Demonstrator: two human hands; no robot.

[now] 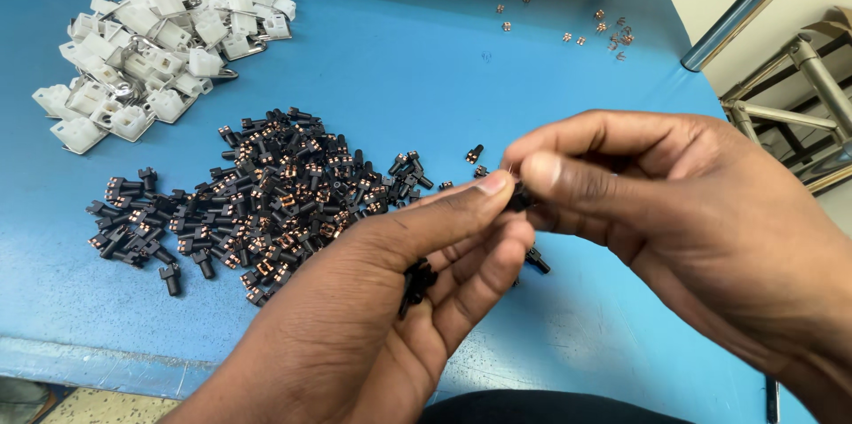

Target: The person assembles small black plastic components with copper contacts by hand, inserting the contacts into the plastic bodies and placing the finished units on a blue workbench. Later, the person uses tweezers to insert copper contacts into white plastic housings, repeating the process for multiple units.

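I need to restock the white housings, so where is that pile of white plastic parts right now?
The pile of white plastic parts lies at the far left of the blue table in the head view, just beyond the heap of black parts and well away from both hands.

White plastic housings [160,42] heaped far left of the hands; loose copper clips [595,24] scattered beyond them; metal rail [754,2] and frame [799,113] off right; blue table [399,60] underneath.
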